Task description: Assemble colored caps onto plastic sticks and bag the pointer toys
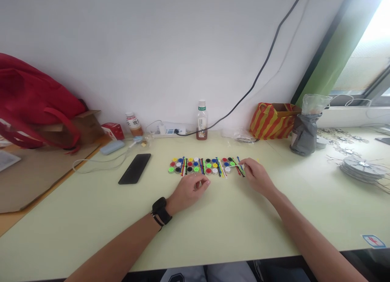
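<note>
Round plastic discs [209,165] in red, blue, green, yellow, black and white lie in small blocks on the pale table. Between the blocks are bundles of thin coloured sticks [201,165], some with arrow-like ends. My right hand [255,174], at the right end of the row, pinches a thin white stick [234,165] that points left over the discs. Just in front of the row my left hand [189,192] rests on the table, fingers curled in and thumb close to them. Nothing shows in it.
A black phone [134,169] lies left of the row. Behind stand a drink bottle [202,121], a smaller bottle [134,124] and a power strip [172,129]. A striped bag [269,121], a grey bag [303,133] and stacked grey discs [362,168] are at right.
</note>
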{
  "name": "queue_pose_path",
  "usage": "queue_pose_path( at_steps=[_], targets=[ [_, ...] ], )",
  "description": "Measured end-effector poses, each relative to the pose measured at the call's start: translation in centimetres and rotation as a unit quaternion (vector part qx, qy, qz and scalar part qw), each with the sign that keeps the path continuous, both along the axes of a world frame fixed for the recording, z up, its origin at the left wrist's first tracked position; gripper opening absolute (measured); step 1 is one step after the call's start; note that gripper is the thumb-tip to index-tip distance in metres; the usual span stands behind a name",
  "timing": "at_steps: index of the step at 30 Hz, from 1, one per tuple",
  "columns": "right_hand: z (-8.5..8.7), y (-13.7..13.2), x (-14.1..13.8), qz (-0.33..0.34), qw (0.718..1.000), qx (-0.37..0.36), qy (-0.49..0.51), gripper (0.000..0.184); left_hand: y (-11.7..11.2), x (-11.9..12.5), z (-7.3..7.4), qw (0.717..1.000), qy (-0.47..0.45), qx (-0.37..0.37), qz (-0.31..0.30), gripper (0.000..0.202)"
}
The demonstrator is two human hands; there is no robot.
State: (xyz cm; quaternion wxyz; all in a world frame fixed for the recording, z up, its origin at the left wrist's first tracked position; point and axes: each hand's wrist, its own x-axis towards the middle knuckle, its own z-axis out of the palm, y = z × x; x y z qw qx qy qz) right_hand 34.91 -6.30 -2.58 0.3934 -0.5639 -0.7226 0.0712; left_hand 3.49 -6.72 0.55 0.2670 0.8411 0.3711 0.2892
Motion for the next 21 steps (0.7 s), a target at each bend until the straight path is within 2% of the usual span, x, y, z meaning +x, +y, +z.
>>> queue_pose_path(
  at_steps=[7,13,17,21],
  targets=[
    [0.40,-0.23,-0.10,0.010,1.000,0.001,-0.011,0.028,-0.06,0.05,0.13,1.000,0.005,-0.001,-0.001,0.024],
    [0.50,-0.45,-0.10,-0.016,1.000,0.016,-0.002,0.027,-0.18,0.10,0.35,1.000,0.011,-0.003,-0.006,0.025],
    [0.64,-0.50,-0.18,-0.007,1.000,-0.003,-0.022,0.027,-0.27,0.10,0.43,1.000,0.012,-0.002,-0.004,0.024],
    [0.95,-0.46,0.23,-0.029,0.999,-0.003,-0.037,0.023,-0.24,0.13,0.33,1.000,0.014,0.001,-0.005,0.025]
  ],
)
